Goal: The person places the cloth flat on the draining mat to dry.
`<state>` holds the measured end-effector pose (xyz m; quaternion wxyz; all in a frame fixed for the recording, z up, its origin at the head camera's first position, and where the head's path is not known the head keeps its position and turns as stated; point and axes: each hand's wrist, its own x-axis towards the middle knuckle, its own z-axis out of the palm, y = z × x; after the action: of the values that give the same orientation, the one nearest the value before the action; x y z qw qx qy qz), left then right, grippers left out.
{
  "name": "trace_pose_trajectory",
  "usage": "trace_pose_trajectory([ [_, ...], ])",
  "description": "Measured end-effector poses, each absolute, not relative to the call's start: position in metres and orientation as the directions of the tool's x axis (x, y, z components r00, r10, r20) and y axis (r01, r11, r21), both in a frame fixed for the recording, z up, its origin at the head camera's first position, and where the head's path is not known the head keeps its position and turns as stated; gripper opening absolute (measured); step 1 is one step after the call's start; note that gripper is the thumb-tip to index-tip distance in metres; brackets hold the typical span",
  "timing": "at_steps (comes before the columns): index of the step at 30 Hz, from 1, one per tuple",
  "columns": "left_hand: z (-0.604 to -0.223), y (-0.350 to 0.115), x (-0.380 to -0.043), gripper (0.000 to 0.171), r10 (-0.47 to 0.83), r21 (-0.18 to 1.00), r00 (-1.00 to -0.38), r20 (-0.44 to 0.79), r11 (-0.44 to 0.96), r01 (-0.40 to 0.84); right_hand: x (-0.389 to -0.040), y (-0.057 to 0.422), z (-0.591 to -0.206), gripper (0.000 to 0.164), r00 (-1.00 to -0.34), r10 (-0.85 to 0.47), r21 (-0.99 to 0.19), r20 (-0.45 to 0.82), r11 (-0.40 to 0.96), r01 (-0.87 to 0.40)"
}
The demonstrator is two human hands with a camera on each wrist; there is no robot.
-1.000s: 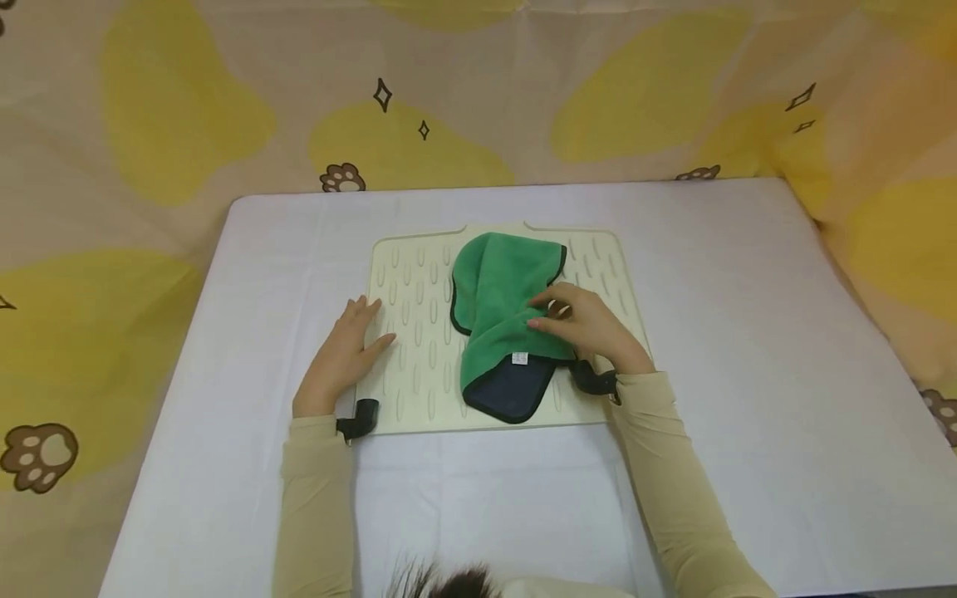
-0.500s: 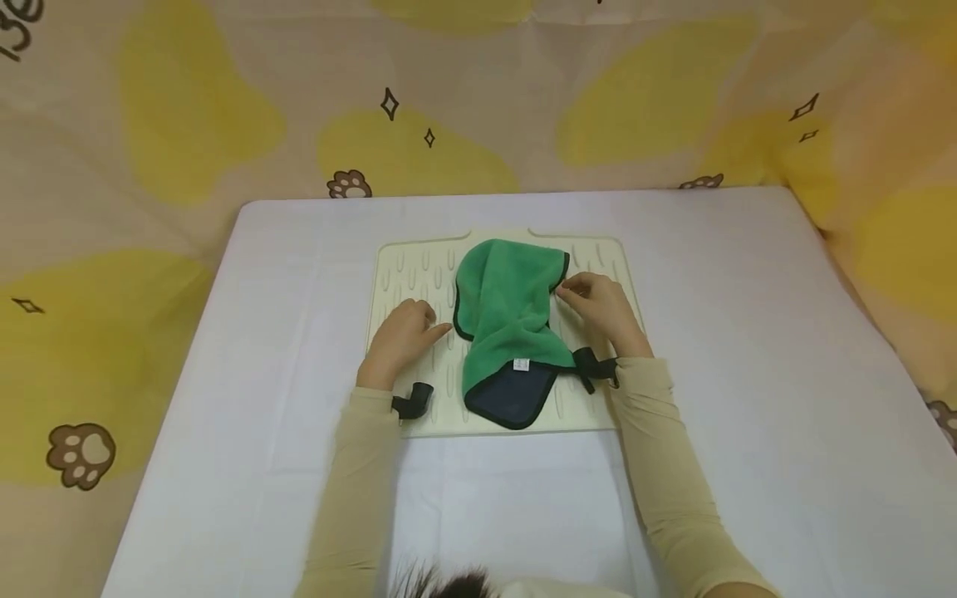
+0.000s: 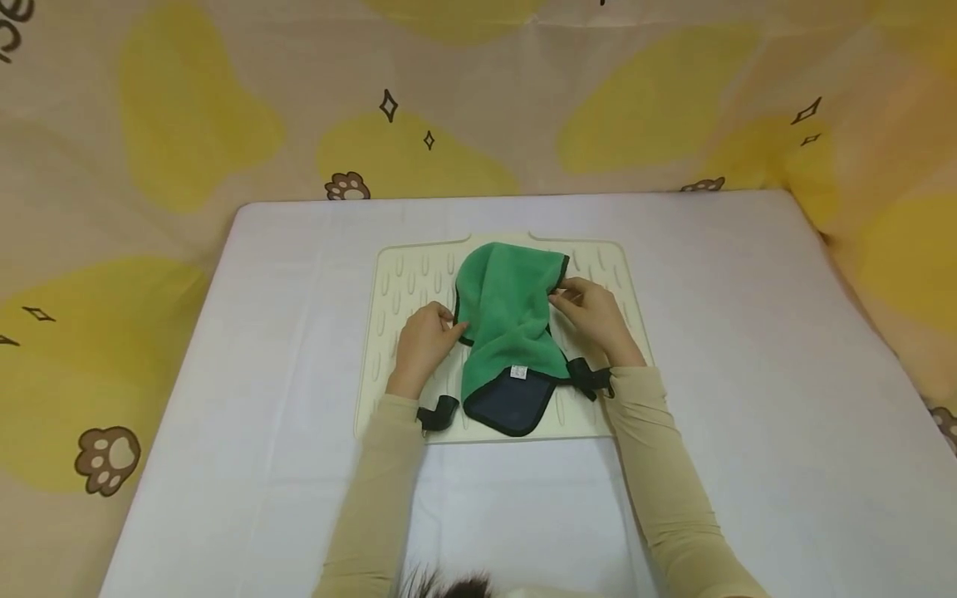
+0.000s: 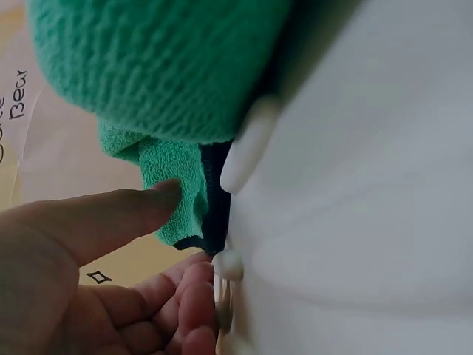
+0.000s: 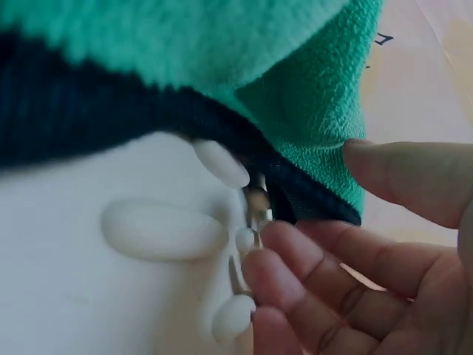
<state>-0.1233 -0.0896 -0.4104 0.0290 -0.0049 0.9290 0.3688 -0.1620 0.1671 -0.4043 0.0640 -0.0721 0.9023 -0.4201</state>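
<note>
A green towel (image 3: 508,307) with dark edging lies loosely folded and wrinkled on a cream drying mat (image 3: 396,332) with raised oval ridges. Its dark navy underside (image 3: 512,407) and a small white tag (image 3: 518,372) show at the near end. My left hand (image 3: 424,340) pinches the towel's left edge, thumb over the green face and fingers curled at the dark border, as the left wrist view shows. On the opposite side my right hand (image 3: 596,316) holds the right edge. In the right wrist view its thumb (image 5: 399,174) is against the green side, with the fingers below the border.
The mat lies on a table with a white cloth (image 3: 277,349). Behind stands a yellow-patterned fabric backdrop (image 3: 449,91). Black wrist cameras (image 3: 439,413) hang near the mat's surface. White table surface extends to the left and right of the mat.
My left hand has moved right from the mat's left edge to the towel's left side. My right hand has shifted from the towel's top to its right edge. The towel has barely moved.
</note>
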Motion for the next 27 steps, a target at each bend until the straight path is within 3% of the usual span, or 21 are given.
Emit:
trace_pose_trajectory([
  [10,-0.412,-0.086,-0.124,0.023,0.059,0.589,-0.996,-0.069,0.808,0.007,-0.161,0.162,-0.406,0.026,-0.985,-0.167,-0.840,-0.035,0.539,-0.061],
  [14,-0.414,-0.090,-0.126,0.018,0.075,0.627,-0.995,-0.066,0.779,0.017,-0.160,0.160,-0.407,0.021,-0.991,-0.133,-0.891,-0.022,0.452,-0.040],
  [22,-0.414,-0.113,-0.131,0.024,-0.006,0.849,-0.986,-0.168,0.507,-0.148,-0.165,0.171,-0.411,0.016,-0.999,-0.041,-0.970,-0.032,0.242,0.021],
  [27,-0.412,-0.122,-0.134,0.020,0.025,0.950,-0.959,-0.281,0.147,-0.275,-0.166,0.189,-0.411,0.015,-0.999,-0.004,-0.976,-0.053,0.211,0.051],
])
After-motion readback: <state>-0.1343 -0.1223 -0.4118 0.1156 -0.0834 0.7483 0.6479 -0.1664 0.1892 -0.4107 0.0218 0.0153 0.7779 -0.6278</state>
